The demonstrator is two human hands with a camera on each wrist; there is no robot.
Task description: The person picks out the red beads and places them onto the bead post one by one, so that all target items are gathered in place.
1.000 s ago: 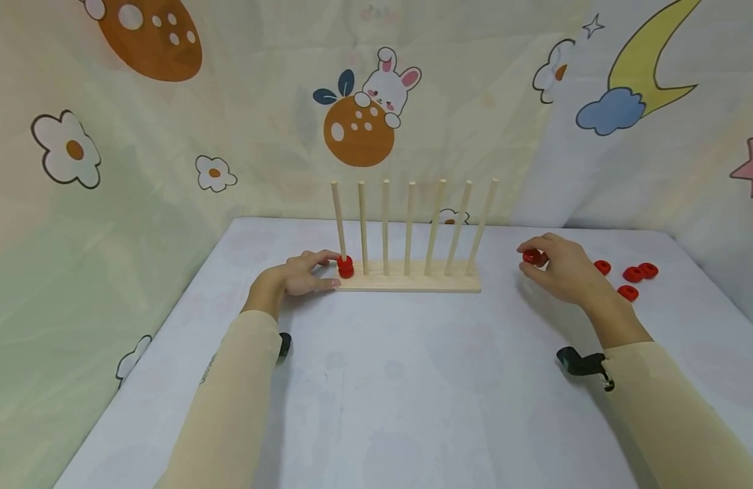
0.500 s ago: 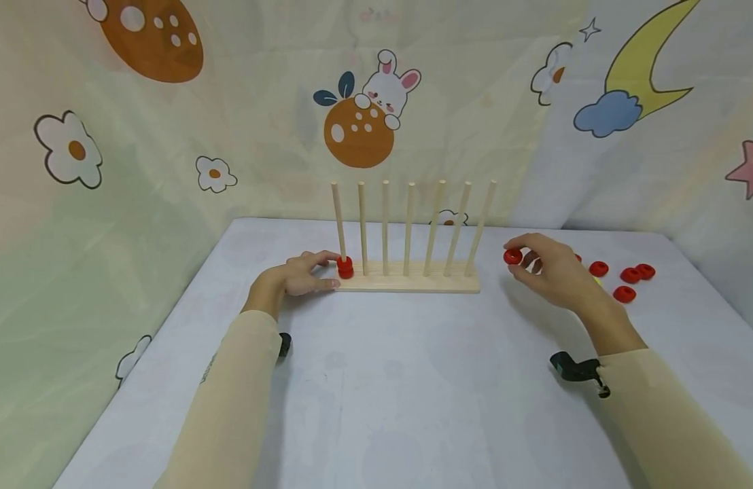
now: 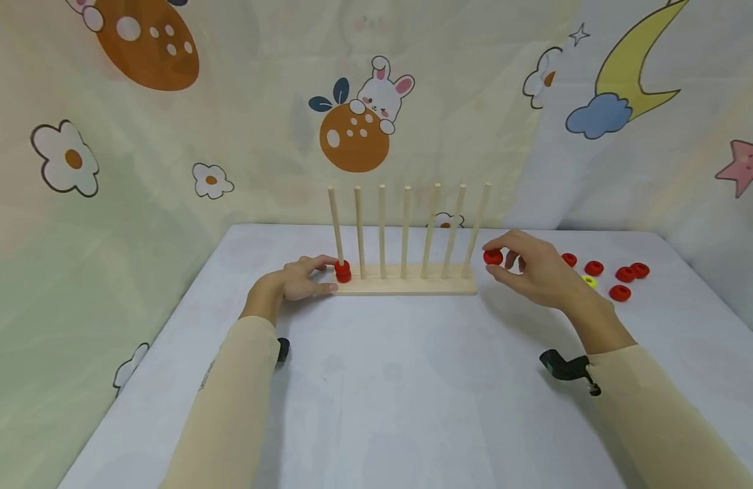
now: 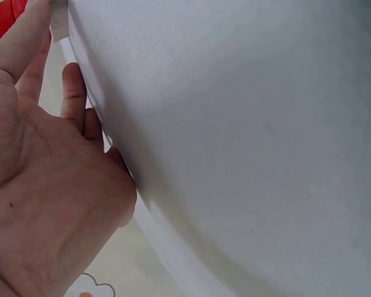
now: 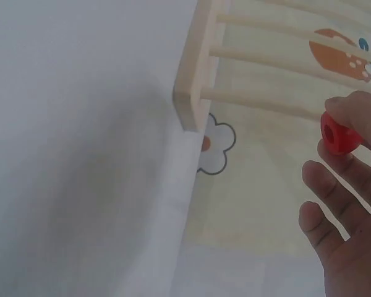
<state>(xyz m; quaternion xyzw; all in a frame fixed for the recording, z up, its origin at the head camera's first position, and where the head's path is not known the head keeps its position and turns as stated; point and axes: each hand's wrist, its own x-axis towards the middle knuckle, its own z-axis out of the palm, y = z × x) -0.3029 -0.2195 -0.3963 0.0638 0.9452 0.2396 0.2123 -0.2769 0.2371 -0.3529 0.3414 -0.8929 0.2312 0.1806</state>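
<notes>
A wooden peg stand (image 3: pixel 407 288) with several upright pegs stands toward the back of the white table. Two red beads (image 3: pixel 342 272) appear stacked at the bottom of its leftmost peg. My left hand (image 3: pixel 298 280) holds the left end of the base, thumb at the front and index finger behind, close to those beads. Just right of the rightmost peg, my right hand (image 3: pixel 535 270) pinches a red bead (image 5: pixel 340 133) between thumb and index finger, above the table. In the right wrist view its hole shows and the other fingers are spread loosely.
Several loose red beads (image 3: pixel 620 293) lie on the table to the right, behind and beside my right wrist. A yellow bead (image 3: pixel 589 281) is among them, partly covered by the wrist. A printed cloth (image 3: pixel 260 122) hangs behind the table's back edge.
My right hand has moved left with the red bead, toward the stand. The yellow bead and another red one have come into sight behind it. My left hand stays at the base.
</notes>
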